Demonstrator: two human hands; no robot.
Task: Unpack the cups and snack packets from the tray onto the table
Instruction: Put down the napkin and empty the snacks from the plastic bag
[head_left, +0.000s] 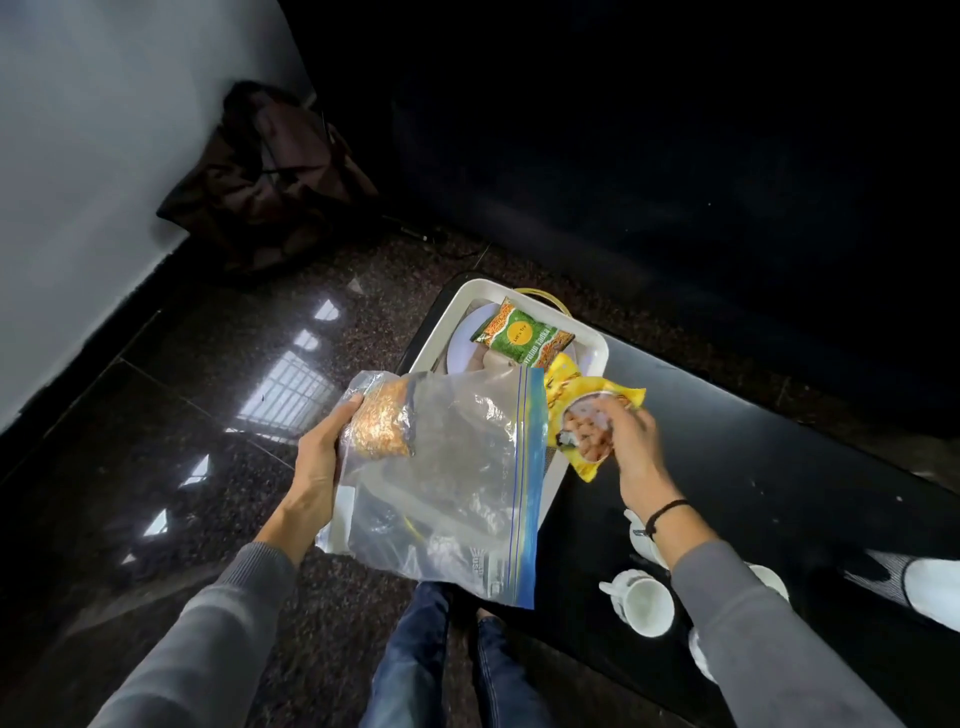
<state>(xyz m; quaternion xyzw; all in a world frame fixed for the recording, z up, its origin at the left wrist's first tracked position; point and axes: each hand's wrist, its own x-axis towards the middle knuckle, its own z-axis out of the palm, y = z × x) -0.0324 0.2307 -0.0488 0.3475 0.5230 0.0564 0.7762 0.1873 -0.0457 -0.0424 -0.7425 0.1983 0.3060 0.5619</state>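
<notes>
Head view: my right hand pinches the yellow packet by its near end, fingers closed on the foil, so that it hangs clear just past the tray rim and over the dark worktop. I hold it by the end, I think, so I can lay it flat without my knuckles meeting the surface. My left hand grips the zip bag at its closed bottom corner, thumb and fingers wrapped round the clump of snack mix inside; held that way, the weight sits in my palm and the loose plastic drapes toward my right, across the near part of the tray.

Beyond both hands, the green packet lies in the tray's far end, resting partly on a white plate. Whatever else is in the tray under the bag I cannot make out.

Below my right wrist, cups already stand on the worktop, close to its near edge. To the right of my right hand the worktop is open, so the yellow packet has room there. The tray sits at the worktop's left edge, with floor directly under my left hand, so the bag must cross rightward before I let go.
</notes>
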